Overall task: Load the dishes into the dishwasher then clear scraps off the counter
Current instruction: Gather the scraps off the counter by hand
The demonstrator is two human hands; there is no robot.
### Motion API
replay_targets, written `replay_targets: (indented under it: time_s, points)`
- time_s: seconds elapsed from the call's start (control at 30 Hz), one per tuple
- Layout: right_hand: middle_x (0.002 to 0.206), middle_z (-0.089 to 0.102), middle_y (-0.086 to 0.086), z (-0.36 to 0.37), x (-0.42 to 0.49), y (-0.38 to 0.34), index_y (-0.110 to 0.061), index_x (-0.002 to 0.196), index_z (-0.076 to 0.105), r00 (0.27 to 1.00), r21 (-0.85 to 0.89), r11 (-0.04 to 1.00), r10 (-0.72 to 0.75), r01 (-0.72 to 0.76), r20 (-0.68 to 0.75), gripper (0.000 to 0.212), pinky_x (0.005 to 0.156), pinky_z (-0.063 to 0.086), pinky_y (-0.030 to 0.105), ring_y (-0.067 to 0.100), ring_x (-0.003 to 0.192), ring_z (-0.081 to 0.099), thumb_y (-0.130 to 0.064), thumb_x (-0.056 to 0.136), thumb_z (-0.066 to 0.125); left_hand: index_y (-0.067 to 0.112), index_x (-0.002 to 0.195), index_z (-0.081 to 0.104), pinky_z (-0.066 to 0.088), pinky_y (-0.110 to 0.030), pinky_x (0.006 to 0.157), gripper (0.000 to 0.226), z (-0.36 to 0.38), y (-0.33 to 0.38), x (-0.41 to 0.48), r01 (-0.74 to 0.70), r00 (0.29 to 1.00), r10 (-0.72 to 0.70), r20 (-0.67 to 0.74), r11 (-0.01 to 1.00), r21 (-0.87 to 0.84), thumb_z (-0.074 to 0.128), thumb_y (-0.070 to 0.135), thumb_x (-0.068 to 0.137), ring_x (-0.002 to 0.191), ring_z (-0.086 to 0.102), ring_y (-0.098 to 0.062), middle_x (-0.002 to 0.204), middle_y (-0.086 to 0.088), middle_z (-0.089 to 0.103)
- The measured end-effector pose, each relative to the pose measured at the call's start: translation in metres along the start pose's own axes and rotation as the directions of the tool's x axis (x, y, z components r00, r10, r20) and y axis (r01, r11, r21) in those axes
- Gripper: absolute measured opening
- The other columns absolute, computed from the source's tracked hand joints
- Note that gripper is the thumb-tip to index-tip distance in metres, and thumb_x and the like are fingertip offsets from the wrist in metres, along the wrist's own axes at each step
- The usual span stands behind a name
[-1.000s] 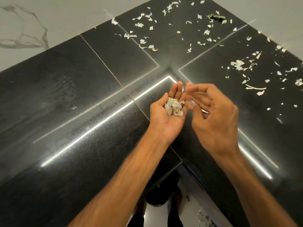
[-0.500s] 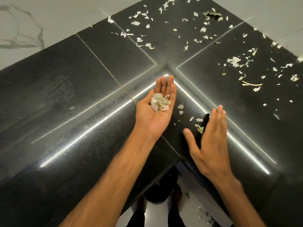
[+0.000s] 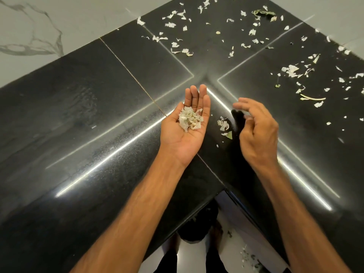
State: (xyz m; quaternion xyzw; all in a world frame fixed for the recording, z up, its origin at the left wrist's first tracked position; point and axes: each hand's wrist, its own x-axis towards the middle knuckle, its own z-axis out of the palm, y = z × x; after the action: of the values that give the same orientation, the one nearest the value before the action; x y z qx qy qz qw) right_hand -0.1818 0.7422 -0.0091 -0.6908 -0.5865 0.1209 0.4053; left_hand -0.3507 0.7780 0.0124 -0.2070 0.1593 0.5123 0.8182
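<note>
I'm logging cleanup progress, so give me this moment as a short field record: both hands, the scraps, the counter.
left hand: palm up, fingers straight, carrying a pile of scraps
right hand: blurred, fingers loosely curved, nothing seen in it
small heap: on the counter between the hands
scattered scraps: many, across the counter's far right
status: unfinished

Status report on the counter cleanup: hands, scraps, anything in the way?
Left hand open, palm up, carrying a scrap pile. Right hand empty, loosely curled, beside a small cluster on the counter. Loose scraps litter the far corner. Nothing blocking.
</note>
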Motion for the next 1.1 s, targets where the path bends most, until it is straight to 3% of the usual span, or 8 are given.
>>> replay_targets:
  time_s: [0.23, 0.33, 0.47, 0.53, 0.6, 0.77, 1.0, 1.1]
  points:
    - [0.158, 0.030, 0.006, -0.007, -0.021, -0.012, -0.015, 0.152, 0.041, 0.858, -0.241, 0.946, -0.069, 0.219, 0.509, 0.050, 0.119, 0.030, 0.035, 0.021, 0.148, 0.026, -0.019, 0.103, 0.048, 0.002, 0.122, 0.064, 0.043, -0.039, 0.113, 0.035, -0.008, -0.001, -0.004, 0.000, 1.000, 0.001, -0.020, 1.000, 0.023, 0.035, 0.018, 0.108, 0.118, 0.063, -0.032, 0.118, -0.012, 0.067]
    - [0.163, 0.019, 0.008, -0.013, -0.036, -0.025, -0.014, 0.158, 0.029, 0.810, -0.364, 0.883, -0.032, 0.298, 0.585, 0.064, 0.117, 0.037, 0.038, 0.024, 0.152, 0.018, -0.014, 0.099, 0.055, 0.002, 0.121, 0.064, 0.043, -0.038, 0.113, 0.036, -0.009, -0.001, -0.004, 0.006, 0.999, -0.005, -0.034, 1.000, 0.029, 0.035, 0.019, 0.108, 0.118, 0.064, -0.031, 0.118, -0.011, 0.067]
    - [0.157, 0.026, 0.012, -0.013, -0.053, -0.046, -0.006, 0.155, 0.032, 0.821, -0.451, 0.854, 0.052, 0.258, 0.569, 0.077, 0.096, 0.053, 0.033, 0.026, 0.144, 0.031, 0.010, 0.086, 0.062, 0.001, 0.120, 0.065, 0.045, -0.039, 0.111, 0.035, -0.009, 0.000, -0.005, 0.010, 0.999, -0.009, -0.035, 0.999, 0.038, 0.036, 0.018, 0.107, 0.121, 0.062, -0.030, 0.120, -0.011, 0.067]
    - [0.134, 0.049, 0.016, -0.010, -0.059, -0.048, 0.003, 0.137, 0.053, 0.863, -0.457, 0.855, 0.023, 0.245, 0.505, 0.063, 0.070, 0.057, 0.030, 0.027, 0.115, 0.053, 0.016, 0.078, 0.069, 0.001, 0.120, 0.065, 0.045, -0.039, 0.110, 0.035, -0.009, -0.001, -0.005, 0.013, 0.999, -0.012, -0.030, 0.999, 0.035, 0.037, 0.018, 0.107, 0.122, 0.061, -0.029, 0.121, -0.011, 0.066]
    - [0.107, 0.056, 0.015, -0.006, -0.059, -0.048, 0.006, 0.110, 0.065, 0.891, -0.471, 0.843, -0.020, 0.259, 0.454, 0.041, 0.053, 0.043, 0.025, 0.024, 0.087, 0.054, 0.020, 0.072, 0.072, 0.001, 0.119, 0.065, 0.045, -0.039, 0.110, 0.035, -0.009, -0.001, -0.006, 0.017, 0.999, -0.016, -0.030, 0.999, 0.033, 0.037, 0.017, 0.106, 0.122, 0.062, -0.029, 0.120, -0.011, 0.067]
    - [0.076, 0.052, 0.015, -0.006, -0.038, -0.052, 0.003, 0.067, 0.058, 0.895, -0.433, 0.843, -0.117, 0.319, 0.431, 0.026, 0.049, 0.033, 0.029, 0.020, 0.065, 0.037, 0.022, 0.066, 0.074, 0.000, 0.117, 0.066, 0.044, -0.038, 0.111, 0.033, -0.009, -0.002, -0.008, 0.022, 1.000, -0.021, -0.022, 0.999, 0.034, 0.039, 0.015, 0.104, 0.120, 0.063, -0.029, 0.119, -0.011, 0.067]
    - [0.080, 0.060, 0.008, -0.003, -0.026, -0.038, -0.004, 0.086, 0.077, 0.892, -0.390, 0.873, -0.104, 0.294, 0.440, 0.012, 0.058, 0.052, 0.034, 0.022, 0.067, 0.057, 0.003, 0.087, 0.067, 0.000, 0.115, 0.067, 0.044, -0.038, 0.112, 0.034, -0.011, -0.001, -0.013, 0.006, 0.999, -0.004, -0.032, 0.997, 0.075, 0.038, 0.015, 0.106, 0.120, 0.063, -0.030, 0.117, -0.011, 0.068]
    - [0.079, 0.068, 0.001, -0.013, -0.018, -0.035, -0.015, 0.095, 0.082, 0.931, -0.229, 0.967, -0.019, 0.109, 0.364, 0.021, 0.066, 0.056, 0.029, 0.015, 0.071, 0.066, -0.002, 0.084, 0.069, 0.000, 0.118, 0.065, 0.042, -0.038, 0.114, 0.035, -0.013, -0.001, -0.016, 0.004, 0.999, 0.003, -0.052, 0.990, 0.138, 0.037, 0.016, 0.107, 0.126, 0.060, -0.029, 0.120, -0.011, 0.068]
